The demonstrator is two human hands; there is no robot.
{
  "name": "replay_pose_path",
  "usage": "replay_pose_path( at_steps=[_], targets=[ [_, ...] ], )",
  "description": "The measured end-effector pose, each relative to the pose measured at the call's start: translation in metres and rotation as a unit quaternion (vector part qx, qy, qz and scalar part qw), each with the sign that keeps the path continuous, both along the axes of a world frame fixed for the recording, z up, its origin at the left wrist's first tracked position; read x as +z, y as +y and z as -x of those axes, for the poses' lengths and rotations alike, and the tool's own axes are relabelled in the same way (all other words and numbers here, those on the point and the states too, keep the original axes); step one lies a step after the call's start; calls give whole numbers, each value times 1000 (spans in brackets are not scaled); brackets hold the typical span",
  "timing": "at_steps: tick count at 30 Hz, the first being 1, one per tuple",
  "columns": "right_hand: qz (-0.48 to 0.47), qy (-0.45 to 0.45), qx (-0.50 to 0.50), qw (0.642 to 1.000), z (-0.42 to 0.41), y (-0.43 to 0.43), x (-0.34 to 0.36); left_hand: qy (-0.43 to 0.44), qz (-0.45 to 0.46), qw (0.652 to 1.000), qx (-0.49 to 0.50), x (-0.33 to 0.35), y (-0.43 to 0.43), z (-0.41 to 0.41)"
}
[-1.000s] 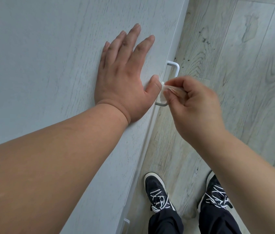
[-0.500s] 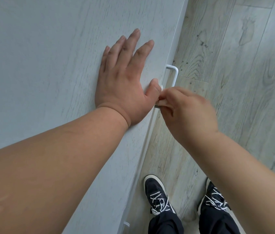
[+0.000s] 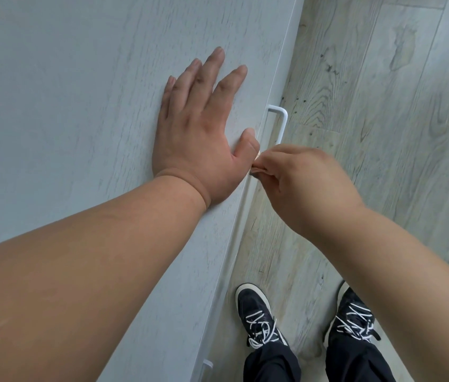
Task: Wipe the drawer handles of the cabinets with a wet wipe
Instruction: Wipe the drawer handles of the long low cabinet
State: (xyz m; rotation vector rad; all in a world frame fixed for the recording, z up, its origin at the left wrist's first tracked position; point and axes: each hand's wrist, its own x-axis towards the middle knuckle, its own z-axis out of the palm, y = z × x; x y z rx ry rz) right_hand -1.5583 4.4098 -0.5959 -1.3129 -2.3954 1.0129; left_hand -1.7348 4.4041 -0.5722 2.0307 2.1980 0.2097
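My left hand lies flat with straight fingers on the pale grey cabinet top. A white U-shaped drawer handle sticks out from the cabinet front just right of the thumb. My right hand has its fingers curled and pinches a small wet wipe against the lower end of that handle. Only a sliver of the wipe shows between the fingertips; the lower part of the handle is hidden by my right hand.
A second white handle peeks out low on the cabinet front. The floor is pale wood-look planks. My two feet in black shoes with white laces stand close to the cabinet.
My right hand has moved in and down along the handle to its lower end, closing over the wipe so less of it shows. My left hand has stayed flat in place.
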Motion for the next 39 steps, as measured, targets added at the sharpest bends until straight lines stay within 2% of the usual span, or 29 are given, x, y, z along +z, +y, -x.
replay_pose_path(
  at_steps=[3, 7, 11, 15, 16, 19, 21, 24, 25, 29, 30, 33, 35, 37, 39],
  targets=[
    [-25, -50, -1, 998, 6, -5, 1, 3, 3, 1000, -2, 0, 1, 0],
    [26, 6, -64, 998, 3, 4, 3, 1, 5, 1000, -1, 0, 0, 0],
    [-34, -25, -37, 998, 4, -12, -1, -3, -3, 1000, -2, 0, 1, 0],
    [49, 52, -102, 992, 2, -4, 3, -3, -3, 1000, -2, 0, 1, 0],
    [41, 49, -101, 993, 3, -3, 3, -3, -4, 1000, -2, 0, 1, 0],
    [-25, -30, -57, 998, 10, -12, 5, -5, -6, 1000, -3, 0, 1, 0],
    [9, -29, -44, 999, 9, -9, 4, -1, -3, 1000, -2, 0, 1, 0],
    [102, 47, -101, 989, 2, 5, 10, 2, 0, 1000, -3, 0, 1, -1],
    [104, 50, -102, 988, 1, 5, 11, 2, 0, 1000, -3, 0, 1, -1],
    [12, -36, -35, 999, 7, -9, 10, 0, -4, 1000, -3, -1, 1, 0],
    [25, -32, -40, 998, 7, -6, 8, 0, -3, 1000, -3, 0, 1, 0],
    [110, 73, -115, 985, 3, 4, 8, 1, -5, 1000, -6, 0, 1, 0],
    [79, 87, -113, 987, 2, 0, 6, 0, -9, 1000, -7, -1, 1, 0],
    [10, 31, -68, 997, 3, -8, 1, -4, -10, 1000, -5, -1, 0, 0],
    [-17, -18, -47, 999, 6, -13, -1, -3, -9, 1000, -4, -1, 0, 0]
  ],
)
